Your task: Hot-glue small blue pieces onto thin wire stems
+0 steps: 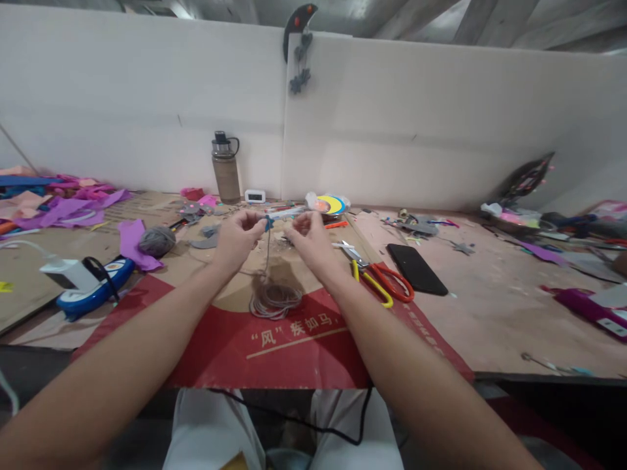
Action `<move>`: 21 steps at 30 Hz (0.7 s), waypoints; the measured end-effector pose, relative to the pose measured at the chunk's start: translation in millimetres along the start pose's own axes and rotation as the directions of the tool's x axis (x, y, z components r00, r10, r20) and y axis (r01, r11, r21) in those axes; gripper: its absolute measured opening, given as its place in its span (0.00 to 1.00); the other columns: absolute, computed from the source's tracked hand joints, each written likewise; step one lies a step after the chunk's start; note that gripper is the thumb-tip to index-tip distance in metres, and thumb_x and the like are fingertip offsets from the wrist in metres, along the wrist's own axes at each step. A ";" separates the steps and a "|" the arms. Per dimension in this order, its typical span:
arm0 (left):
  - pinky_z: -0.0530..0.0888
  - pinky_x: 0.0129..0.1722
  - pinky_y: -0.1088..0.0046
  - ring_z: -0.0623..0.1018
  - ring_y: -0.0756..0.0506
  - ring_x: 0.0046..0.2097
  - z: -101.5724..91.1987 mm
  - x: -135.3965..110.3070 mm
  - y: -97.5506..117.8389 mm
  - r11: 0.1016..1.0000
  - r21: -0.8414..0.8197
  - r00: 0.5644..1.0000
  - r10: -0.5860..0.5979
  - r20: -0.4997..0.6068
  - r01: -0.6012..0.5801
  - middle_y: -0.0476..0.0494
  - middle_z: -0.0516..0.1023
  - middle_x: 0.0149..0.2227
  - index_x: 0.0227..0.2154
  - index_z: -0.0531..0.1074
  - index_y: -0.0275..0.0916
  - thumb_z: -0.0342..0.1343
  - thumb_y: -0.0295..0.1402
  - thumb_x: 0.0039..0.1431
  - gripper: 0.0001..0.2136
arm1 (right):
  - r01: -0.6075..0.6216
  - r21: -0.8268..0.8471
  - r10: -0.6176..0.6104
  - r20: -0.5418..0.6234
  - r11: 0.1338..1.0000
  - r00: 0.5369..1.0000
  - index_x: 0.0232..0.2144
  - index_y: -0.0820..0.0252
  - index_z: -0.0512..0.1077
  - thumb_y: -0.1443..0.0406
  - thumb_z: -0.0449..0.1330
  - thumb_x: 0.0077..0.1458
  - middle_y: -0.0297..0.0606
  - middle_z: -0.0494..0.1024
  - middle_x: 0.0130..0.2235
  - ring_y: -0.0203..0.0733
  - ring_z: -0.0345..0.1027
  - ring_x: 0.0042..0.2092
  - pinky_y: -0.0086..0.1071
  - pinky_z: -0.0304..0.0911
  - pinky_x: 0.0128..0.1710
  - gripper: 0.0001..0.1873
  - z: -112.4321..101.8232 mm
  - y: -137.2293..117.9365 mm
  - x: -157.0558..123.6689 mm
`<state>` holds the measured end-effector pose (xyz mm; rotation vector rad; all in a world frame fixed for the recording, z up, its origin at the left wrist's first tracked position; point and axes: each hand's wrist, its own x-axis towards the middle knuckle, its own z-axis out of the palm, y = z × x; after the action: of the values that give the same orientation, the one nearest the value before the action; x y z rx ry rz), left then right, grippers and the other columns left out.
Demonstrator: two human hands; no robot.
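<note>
Grey cord (275, 301) lies left of scissors (361, 262) and phone (416, 269).

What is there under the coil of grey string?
Red and brown printed cardboard shows around the coil of grey string, which appears to rest on it. Whatever lies directly beneath the strands is covered and cannot be seen.

The worktable (494, 326), pinkish and scuffed at right, is backed by a left white panel (147, 98) and a right white panel (441, 98), divided by a vertical edge. Above, a dim grey ceiling (337, 14) is crossed by slanting beams (409, 18); a bright strip (181, 9) is noted at upper left. Deep shadow is observed beneath the tabletop at right.
</note>
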<state>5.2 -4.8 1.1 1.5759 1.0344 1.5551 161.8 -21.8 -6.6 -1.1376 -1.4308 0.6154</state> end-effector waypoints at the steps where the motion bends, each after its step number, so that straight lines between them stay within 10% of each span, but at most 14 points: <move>1: 0.58 0.18 0.78 0.63 0.54 0.20 1.0 -1.8 2.0 0.998 0.054 1.000 0.025 -0.005 -0.024 0.52 0.67 0.19 0.28 0.72 0.36 0.59 0.34 0.48 0.06 | -0.056 0.164 0.049 0.046 0.985 0.998 0.36 0.57 0.57 0.61 0.59 0.45 0.39 0.71 0.40 0.39 0.69 0.40 0.39 0.65 0.44 0.17 8.8 -3.9 -2.8; 5: 0.58 0.19 0.78 0.63 0.54 0.20 3.4 -5.6 7.1 0.993 0.108 0.998 0.055 -0.043 -0.051 0.52 0.68 0.20 0.27 0.72 0.37 0.59 0.33 0.47 0.05 | -0.201 0.423 0.123 0.205 0.883 0.971 0.40 0.54 0.52 0.65 0.60 0.44 0.26 0.68 0.30 0.32 0.66 0.29 0.31 0.66 0.32 0.23 27.6 -7.4 -10.1; 11: 0.53 0.16 0.77 0.59 0.55 0.17 7.2 -5.5 4.4 0.992 -0.095 0.996 -0.080 0.040 0.084 0.54 0.64 0.16 0.27 0.70 0.38 0.60 0.34 0.47 0.07 | 0.061 0.097 -0.064 0.026 0.993 0.998 0.34 0.57 0.65 0.63 0.59 0.50 0.25 0.60 0.22 0.31 0.55 0.25 0.28 0.53 0.26 0.08 14.0 -11.7 -9.4; 21: 0.49 0.16 0.78 0.55 0.56 0.16 11.4 -8.4 5.1 0.974 -0.173 0.983 -0.124 0.137 0.147 0.56 0.59 0.16 0.26 0.70 0.38 0.60 0.34 0.47 0.06 | 0.035 0.117 -0.036 0.009 0.993 0.999 0.28 0.61 0.71 0.62 0.57 0.50 0.31 0.71 0.26 0.32 0.61 0.28 0.29 0.58 0.32 0.07 13.8 -11.7 -6.5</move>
<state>17.1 -13.9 1.2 1.4278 0.8847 1.3979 144.5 -29.0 -2.2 -1.0163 -1.4035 0.6720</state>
